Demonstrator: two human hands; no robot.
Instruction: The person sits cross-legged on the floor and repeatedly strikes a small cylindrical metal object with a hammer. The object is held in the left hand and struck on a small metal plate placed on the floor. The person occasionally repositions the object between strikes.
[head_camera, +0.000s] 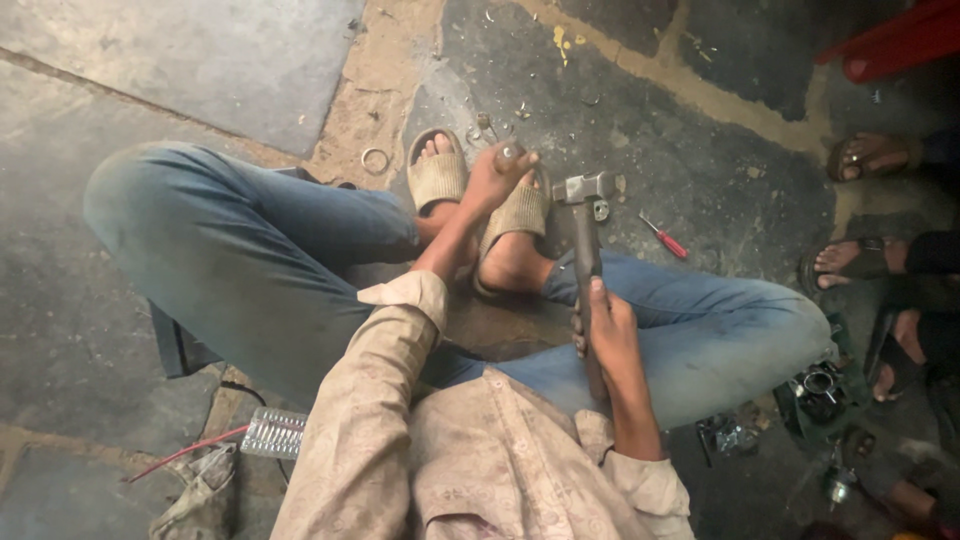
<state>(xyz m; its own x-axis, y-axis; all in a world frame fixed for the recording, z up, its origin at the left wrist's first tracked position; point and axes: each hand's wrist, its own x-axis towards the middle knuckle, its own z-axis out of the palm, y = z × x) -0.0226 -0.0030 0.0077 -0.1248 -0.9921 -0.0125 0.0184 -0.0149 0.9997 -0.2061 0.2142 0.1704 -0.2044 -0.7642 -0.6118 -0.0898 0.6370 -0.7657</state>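
While the right hand (606, 322) was wrapped tight round the handle of a hammer (585, 232), its steel head stood at twelve o'clock from the fist, near the sandals (440, 176). At eleven o'clock, the left hand (497, 177) pinched what seemed a small metal part (509, 153).

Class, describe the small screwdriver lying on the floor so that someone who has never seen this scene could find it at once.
Start at the hammer that the right hand holds upright over the stone floor. Just right of its metal head lies the screwdriver, slanted. Its red handle sets it apart from the grey metal bits around it.
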